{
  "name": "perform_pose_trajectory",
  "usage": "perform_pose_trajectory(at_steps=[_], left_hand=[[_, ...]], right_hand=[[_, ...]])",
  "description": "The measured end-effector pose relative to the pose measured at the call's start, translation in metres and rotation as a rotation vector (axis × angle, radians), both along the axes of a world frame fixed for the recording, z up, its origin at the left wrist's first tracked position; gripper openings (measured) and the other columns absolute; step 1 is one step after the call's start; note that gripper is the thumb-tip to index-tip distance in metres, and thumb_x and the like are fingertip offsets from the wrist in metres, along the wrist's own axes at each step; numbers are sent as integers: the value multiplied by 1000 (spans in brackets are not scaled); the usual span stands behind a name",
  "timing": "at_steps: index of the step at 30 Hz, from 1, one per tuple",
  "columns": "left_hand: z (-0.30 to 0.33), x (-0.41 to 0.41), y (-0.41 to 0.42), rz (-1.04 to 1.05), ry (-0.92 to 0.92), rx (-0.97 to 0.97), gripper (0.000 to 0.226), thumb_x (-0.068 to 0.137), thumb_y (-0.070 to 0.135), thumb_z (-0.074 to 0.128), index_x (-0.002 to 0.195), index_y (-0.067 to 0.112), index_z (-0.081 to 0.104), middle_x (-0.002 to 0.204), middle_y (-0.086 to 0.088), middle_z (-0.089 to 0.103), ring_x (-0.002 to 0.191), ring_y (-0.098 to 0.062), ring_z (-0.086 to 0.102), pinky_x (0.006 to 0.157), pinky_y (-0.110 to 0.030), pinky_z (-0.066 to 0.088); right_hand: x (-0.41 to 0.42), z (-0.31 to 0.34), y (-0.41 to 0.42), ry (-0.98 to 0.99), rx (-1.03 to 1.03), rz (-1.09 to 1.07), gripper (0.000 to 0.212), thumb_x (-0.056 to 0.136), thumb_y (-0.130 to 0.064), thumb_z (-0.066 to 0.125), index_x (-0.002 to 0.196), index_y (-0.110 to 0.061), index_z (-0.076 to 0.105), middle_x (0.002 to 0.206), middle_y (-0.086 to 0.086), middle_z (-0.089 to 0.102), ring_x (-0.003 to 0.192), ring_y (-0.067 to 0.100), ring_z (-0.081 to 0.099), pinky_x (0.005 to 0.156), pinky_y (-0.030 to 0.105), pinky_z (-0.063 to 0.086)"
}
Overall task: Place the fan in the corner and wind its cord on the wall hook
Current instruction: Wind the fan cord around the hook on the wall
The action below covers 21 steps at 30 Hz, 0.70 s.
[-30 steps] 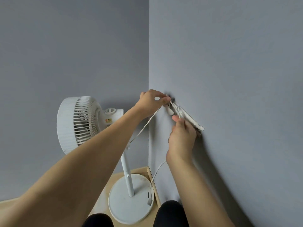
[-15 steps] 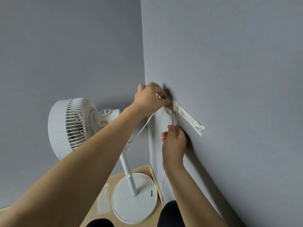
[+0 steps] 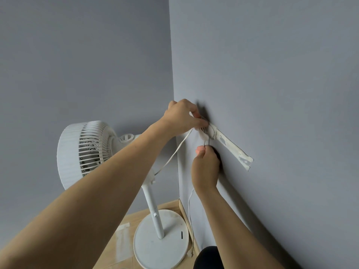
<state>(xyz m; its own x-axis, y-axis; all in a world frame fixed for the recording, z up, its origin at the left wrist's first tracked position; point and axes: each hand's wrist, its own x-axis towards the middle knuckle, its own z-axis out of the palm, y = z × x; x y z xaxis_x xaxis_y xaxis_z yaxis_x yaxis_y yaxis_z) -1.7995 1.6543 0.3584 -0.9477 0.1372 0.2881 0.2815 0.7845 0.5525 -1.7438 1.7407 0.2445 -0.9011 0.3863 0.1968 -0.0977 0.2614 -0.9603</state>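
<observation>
A white pedestal fan [image 3: 85,152] stands in the corner, its round base [image 3: 161,241] on the wooden floor. Its white cord [image 3: 174,154] runs up from behind the fan to a white wall hook [image 3: 210,132] on the right wall. Cord is looped round the hook. My left hand [image 3: 184,118] pinches the cord at the hook. Just below the hook, my right hand [image 3: 206,166] pinches a thin stretch of cord. Another length of cord [image 3: 190,214] hangs down along the wall to the floor.
A white adhesive strip [image 3: 233,150] runs from the hook down to the right on the grey wall. Two grey walls meet at the corner [image 3: 172,74]. A wooden skirting edge [image 3: 183,210] lines the floor. My dark-clothed knee [image 3: 208,257] shows at the bottom.
My right hand has dropped a little below the hook and now pinches the cord there. My left hand stays at the hook. The view has shifted slightly.
</observation>
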Motion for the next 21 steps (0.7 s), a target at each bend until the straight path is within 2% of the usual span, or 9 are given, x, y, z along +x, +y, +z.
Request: perform_pose_trajectory(at_steps=[3,4,6,8,11,14,17,19,21], left_hand=[[4,-4,-14,-6,-62,128,27,91,46,56,79,28,74,94,2,68,102,-26,51,91,-38,45],[5,-6,-23,16,-64,193,27,94,40,53,88,25,75,101,-2,69,101,-25,56,93,-36,46],[2,-10,-39,76,-77,265,24,96,28,52,100,17,73,109,-5,69,97,-18,59,82,-27,46],[-7,-16,-58,140,-129,245,18,95,20,54,100,18,71,106,-4,68,93,-17,57,74,-24,42],[-25,-25,-75,160,-252,108,25,94,10,51,106,15,71,115,-6,66,96,-21,57,81,-24,43],[-38,-30,-82,95,-347,-70,33,95,9,47,119,14,69,127,-3,64,116,-22,58,98,-28,44],[-46,-34,-80,12,-410,-164,37,98,11,46,130,15,63,137,0,59,126,-20,53,105,-27,38],[-51,-40,-77,-25,-430,-168,39,99,12,45,135,15,59,141,1,55,130,-18,49,107,-26,34],[-56,-49,-75,-50,-441,-130,41,98,10,44,137,17,55,144,3,53,133,-17,47,111,-28,33]], right_hand=[[-12,-2,-4,6,94,-5,27,101,-14,37,100,-3,62,101,11,70,96,27,63,75,22,39],[-17,-2,-7,17,125,2,28,102,-16,37,97,-3,61,98,12,70,93,28,64,73,23,38],[-22,0,-7,32,167,1,29,102,-17,37,96,-2,62,93,12,70,89,29,64,70,23,38],[-29,4,-10,42,162,1,27,102,-14,40,101,-1,63,96,14,69,92,30,63,71,23,36],[-38,11,-16,70,91,-1,28,100,-8,40,118,-4,62,112,14,68,106,31,60,80,23,37],[-48,16,-26,64,-72,5,34,98,-9,39,123,-11,62,122,9,65,114,30,58,97,38,46],[-67,7,-31,24,-282,22,33,93,-23,44,117,-17,66,123,6,66,117,27,60,102,49,47],[-78,2,-30,18,-437,35,31,88,-29,47,110,-24,68,122,-1,68,112,19,64,96,43,52],[-77,8,-32,0,-613,48,21,94,-21,48,103,-23,68,110,0,69,95,14,68,76,29,56]])
